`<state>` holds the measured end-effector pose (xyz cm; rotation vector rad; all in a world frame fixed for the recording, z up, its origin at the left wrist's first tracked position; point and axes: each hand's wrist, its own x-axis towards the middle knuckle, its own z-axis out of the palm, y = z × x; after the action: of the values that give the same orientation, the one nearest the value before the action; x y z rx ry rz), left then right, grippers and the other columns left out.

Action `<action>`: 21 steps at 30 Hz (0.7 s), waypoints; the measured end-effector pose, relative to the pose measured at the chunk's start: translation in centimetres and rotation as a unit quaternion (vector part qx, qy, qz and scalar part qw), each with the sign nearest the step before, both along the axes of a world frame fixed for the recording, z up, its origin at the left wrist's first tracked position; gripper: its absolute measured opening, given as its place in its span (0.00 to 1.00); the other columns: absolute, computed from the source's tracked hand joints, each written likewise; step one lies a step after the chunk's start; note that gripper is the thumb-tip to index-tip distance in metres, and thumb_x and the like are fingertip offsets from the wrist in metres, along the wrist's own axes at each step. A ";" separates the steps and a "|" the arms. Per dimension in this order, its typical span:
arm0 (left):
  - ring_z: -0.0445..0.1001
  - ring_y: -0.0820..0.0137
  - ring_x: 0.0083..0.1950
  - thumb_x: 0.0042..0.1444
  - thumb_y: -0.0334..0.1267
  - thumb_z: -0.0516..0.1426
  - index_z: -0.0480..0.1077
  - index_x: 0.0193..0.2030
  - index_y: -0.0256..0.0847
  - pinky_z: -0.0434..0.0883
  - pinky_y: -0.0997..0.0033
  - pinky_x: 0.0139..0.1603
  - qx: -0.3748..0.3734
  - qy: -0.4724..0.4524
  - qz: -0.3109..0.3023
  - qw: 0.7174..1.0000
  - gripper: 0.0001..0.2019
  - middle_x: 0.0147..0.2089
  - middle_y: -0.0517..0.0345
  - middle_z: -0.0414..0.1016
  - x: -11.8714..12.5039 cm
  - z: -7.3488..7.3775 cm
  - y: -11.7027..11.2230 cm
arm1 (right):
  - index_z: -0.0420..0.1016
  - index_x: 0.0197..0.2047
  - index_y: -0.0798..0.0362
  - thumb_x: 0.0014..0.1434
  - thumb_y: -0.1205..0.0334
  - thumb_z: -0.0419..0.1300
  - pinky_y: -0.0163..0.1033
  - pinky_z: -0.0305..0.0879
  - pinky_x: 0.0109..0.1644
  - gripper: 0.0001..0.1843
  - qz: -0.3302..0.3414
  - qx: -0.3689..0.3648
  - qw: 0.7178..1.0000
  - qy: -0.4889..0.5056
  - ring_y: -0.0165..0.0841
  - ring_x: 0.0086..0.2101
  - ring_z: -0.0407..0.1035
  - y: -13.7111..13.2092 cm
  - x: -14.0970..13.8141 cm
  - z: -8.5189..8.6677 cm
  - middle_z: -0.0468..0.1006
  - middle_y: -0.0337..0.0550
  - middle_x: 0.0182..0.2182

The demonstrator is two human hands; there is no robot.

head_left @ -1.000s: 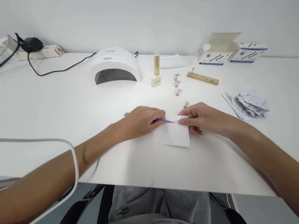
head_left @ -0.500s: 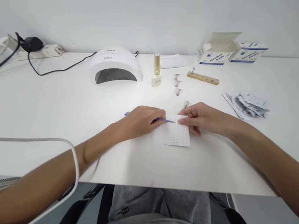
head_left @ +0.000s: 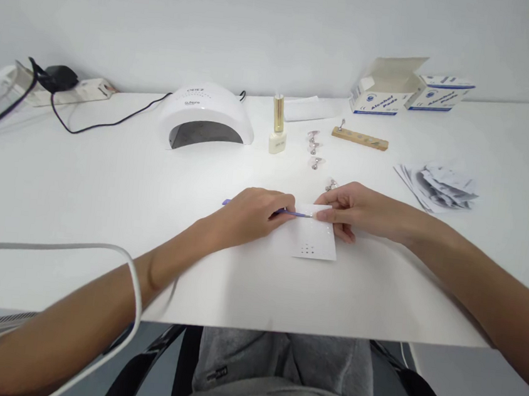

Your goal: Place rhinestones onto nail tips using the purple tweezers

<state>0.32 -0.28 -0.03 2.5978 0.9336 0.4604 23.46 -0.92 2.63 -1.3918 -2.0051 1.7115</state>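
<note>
Head view. White flat table [head_left: 80,191] carries everything. Person sits at its near edge, both forearms resting on it. White domed nail lamp [head_left: 207,116] stands at the back, well apart from the work. Two white-and-blue cardboard boxes of alcohol pads [head_left: 381,97] sit back right, one with its flap up. Loose pile of torn grey-white sachets [head_left: 438,186] lies to the right of the work.

Left hand [head_left: 248,212]: fingers closed in a pen grip round a thin purple stick tool [head_left: 294,213], which lies nearly flat with its tip pointing right.

Right hand [head_left: 355,209]: thumb and forefinger drawn together at the far edge of a small white paper sheet with tiny dots [head_left: 311,244]. Cannot tell whether they pinch a small clear piece or only press the paper down. Tool tip meets those fingertips right at that edge.

Sheet lies flat on the table, centre, near the person.

Behind the work: light wooden strip [head_left: 359,139], cream bottle with gold cap [head_left: 277,127], small metal stands [head_left: 314,161].

Judgement on technique:
- The work is fine and happens at the tool tip.
- Heel of the left hand on the table gives steadiness.
- A shallow tool angle and light pressure suit it.
- Right fingertips should pin the sheet without hiding the tip.
- Risk: the sheet slides, or a small piece flicks away, if the tool digs in.
</note>
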 end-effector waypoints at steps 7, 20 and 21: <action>0.68 0.76 0.28 0.62 0.39 0.52 0.71 0.36 0.40 0.62 0.76 0.31 -0.003 0.003 -0.005 1.000 0.09 0.30 0.61 0.74 0.0 0.1 0.0 | 0.76 0.33 0.55 0.56 0.48 0.60 0.37 0.62 0.27 0.17 -0.003 -0.006 1.000 0.007 0.29 0.20 0.65 0.0 0.1 0.0 0.71 0.39 0.18; 0.66 0.76 0.27 0.61 0.39 0.52 0.71 0.35 0.40 0.62 0.75 0.31 0.003 0.011 0.009 1.000 0.09 0.29 0.61 0.72 -0.2 0.4 -0.1 | 0.77 0.37 0.55 0.57 0.47 0.59 0.36 0.65 0.28 0.19 -0.018 -0.039 0.999 0.022 0.30 0.24 0.68 0.0 0.2 0.2 0.75 0.42 0.25; 0.66 0.76 0.27 0.61 0.39 0.53 0.71 0.35 0.40 0.62 0.75 0.31 0.008 0.009 0.008 1.000 0.08 0.29 0.61 0.72 -0.2 0.4 -0.1 | 0.77 0.37 0.55 0.57 0.47 0.59 0.37 0.65 0.28 0.18 -0.017 -0.039 0.999 0.024 0.30 0.24 0.68 0.0 0.2 0.2 0.75 0.42 0.25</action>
<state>0.08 -0.36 0.39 2.6140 0.9609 0.4509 23.70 -0.93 2.80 -1.3857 -1.8968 1.8089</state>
